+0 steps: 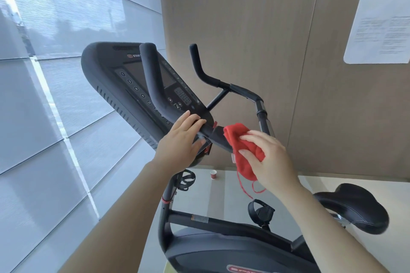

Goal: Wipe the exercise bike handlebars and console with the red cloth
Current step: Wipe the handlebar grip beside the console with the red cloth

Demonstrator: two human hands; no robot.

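The left hand (182, 139) covers the stretch of bar (153, 82) it holds, and also the near corner of the console (115, 77). Beside it, the cloth (241, 148) in the right hand (270, 157) hides the bar beneath and that hand's palm. Above the left hand, the bar crosses the console, cutting off its logo and part of the screen. Up and right of the right hand, the paper (379, 26) has print too small to read and runs off the edge. Below the hands, both forearms and the label (250, 269) run off the bottom.
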